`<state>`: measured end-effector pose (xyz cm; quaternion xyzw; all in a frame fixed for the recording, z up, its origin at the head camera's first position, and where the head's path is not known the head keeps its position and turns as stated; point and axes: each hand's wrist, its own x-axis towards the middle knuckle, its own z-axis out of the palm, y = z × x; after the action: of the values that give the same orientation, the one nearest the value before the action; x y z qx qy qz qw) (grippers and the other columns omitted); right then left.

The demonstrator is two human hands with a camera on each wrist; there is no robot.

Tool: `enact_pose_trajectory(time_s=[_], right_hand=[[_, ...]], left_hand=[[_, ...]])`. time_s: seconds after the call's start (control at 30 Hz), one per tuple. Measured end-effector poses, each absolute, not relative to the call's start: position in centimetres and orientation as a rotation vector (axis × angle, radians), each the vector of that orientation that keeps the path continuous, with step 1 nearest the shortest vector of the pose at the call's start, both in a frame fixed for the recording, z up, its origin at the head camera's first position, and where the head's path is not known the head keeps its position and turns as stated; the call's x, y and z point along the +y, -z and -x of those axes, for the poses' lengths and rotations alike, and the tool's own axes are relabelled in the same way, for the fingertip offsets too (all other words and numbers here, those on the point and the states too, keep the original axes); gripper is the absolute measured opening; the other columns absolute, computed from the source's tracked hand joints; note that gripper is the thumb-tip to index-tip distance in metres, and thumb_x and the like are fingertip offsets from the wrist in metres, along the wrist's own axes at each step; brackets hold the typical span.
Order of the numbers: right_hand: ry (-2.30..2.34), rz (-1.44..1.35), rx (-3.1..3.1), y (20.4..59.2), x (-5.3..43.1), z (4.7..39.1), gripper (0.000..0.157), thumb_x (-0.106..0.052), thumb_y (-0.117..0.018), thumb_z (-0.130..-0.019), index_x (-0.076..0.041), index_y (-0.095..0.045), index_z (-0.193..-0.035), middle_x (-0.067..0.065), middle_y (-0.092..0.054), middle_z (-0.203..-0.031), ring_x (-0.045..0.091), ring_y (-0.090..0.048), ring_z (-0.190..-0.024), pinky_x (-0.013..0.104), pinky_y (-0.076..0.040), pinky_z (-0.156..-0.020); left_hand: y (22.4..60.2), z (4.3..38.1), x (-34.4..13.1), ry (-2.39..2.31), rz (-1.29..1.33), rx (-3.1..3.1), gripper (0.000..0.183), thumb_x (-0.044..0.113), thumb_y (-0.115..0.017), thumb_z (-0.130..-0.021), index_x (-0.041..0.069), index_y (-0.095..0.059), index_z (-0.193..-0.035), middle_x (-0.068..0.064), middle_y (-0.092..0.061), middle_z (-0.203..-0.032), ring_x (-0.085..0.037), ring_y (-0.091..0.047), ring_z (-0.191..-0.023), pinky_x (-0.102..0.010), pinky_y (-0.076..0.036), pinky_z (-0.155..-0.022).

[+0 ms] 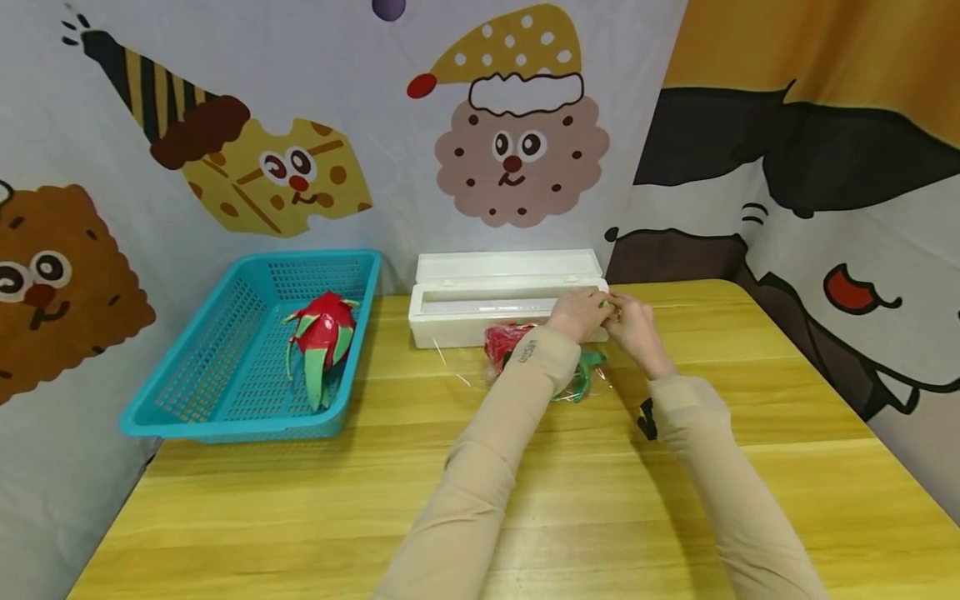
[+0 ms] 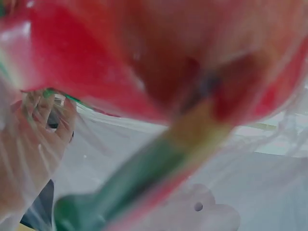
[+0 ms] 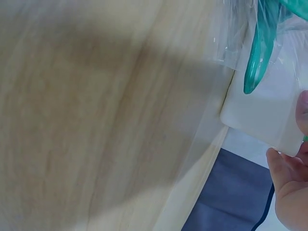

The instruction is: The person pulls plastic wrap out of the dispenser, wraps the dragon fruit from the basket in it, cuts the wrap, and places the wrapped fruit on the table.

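Observation:
A white cling film box (image 1: 450, 329) with its lid raised lies along the back of the table. My left hand (image 1: 577, 312) bends over its front near the right end; what its fingers hold is hidden. My right hand (image 1: 633, 327) meets it at the box's corner, thumb and fingers pinching around a small green piece (image 1: 606, 305). Beneath my left forearm a red dragon fruit (image 1: 504, 343) with green leaves (image 1: 587, 371) is covered in clear film (image 1: 461, 362). Film and fruit (image 2: 86, 57) fill much of the left wrist view, with my right hand (image 2: 33, 149) seen through the film.
A blue plastic basket (image 1: 225, 427) stands at the left, holding another dragon fruit (image 1: 327, 329) with long green leaves. The wooden table (image 1: 600, 517) stretches in front. Behind the box hangs a patterned cloth (image 1: 397, 192), close to the table's back edge.

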<state>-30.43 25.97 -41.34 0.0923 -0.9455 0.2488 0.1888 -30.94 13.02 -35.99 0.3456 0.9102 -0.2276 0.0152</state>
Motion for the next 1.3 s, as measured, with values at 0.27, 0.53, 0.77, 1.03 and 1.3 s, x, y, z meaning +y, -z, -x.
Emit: enact_pose_trajectory(time_s=[0.27,0.53,0.77,1.03,1.3], right_hand=[[-0.715,-0.269,-2.626,41.6,25.8,30.7,0.041,0.004,-0.061,-0.079,0.011,-0.060,-0.119,0.029,-0.058,-0.125,0.040,-0.065,-0.087,0.049,-0.053,-0.072],[-0.751,-0.239,-2.633,41.4,25.8,30.6,0.043,-0.003,-0.067,-0.082,0.010,-0.058,-0.122,0.027,-0.059,-0.125,0.038,-0.065,-0.084,0.044,-0.052,-0.067],[-0.772,-0.220,-2.658,41.0,26.0,30.6,0.055,-0.018,-0.075,-0.081,0.011,-0.055,-0.123,0.029,-0.053,-0.131,0.040,-0.063,-0.078,0.049,-0.053,-0.073],[-0.779,-0.224,-2.682,41.3,26.2,30.3,0.056,-0.018,-0.075,-0.081,0.010,-0.054,-0.124,0.030,-0.052,-0.132,0.043,-0.064,-0.093,0.050,-0.054,-0.077],[-0.741,-0.257,-2.644,41.7,26.3,30.5,0.055,-0.018,-0.077,-0.078,0.010,-0.057,-0.121,0.029,-0.054,-0.129,0.042,-0.067,-0.089,0.050,-0.055,-0.076]], left_hand=[[34.9,30.2,12.8,0.598,-1.027,2.858,0.049,0.032,-0.040,-0.102,0.029,-0.027,-0.149,0.012,-0.028,-0.155,-0.007,-0.030,-0.141,-0.028,-0.036,-0.113],[34.2,30.1,12.1,0.508,-0.996,2.883,0.051,0.041,-0.044,-0.099,0.027,-0.034,-0.147,0.011,-0.037,-0.151,-0.009,-0.037,-0.138,-0.031,-0.039,-0.110],[33.4,30.8,10.4,0.418,-0.961,2.864,0.036,0.026,-0.041,-0.100,0.026,-0.050,-0.135,0.008,-0.050,-0.141,-0.015,-0.051,-0.126,-0.036,-0.042,-0.105],[33.3,31.4,9.1,0.336,-1.039,2.836,0.038,0.021,-0.052,-0.096,0.032,-0.057,-0.131,0.001,-0.059,-0.133,-0.017,-0.057,-0.118,-0.036,-0.048,-0.100],[33.6,32.0,8.9,0.386,-1.109,2.869,0.031,0.016,-0.054,-0.094,0.029,-0.066,-0.120,0.001,-0.064,-0.124,-0.016,-0.061,-0.111,-0.033,-0.050,-0.094]])
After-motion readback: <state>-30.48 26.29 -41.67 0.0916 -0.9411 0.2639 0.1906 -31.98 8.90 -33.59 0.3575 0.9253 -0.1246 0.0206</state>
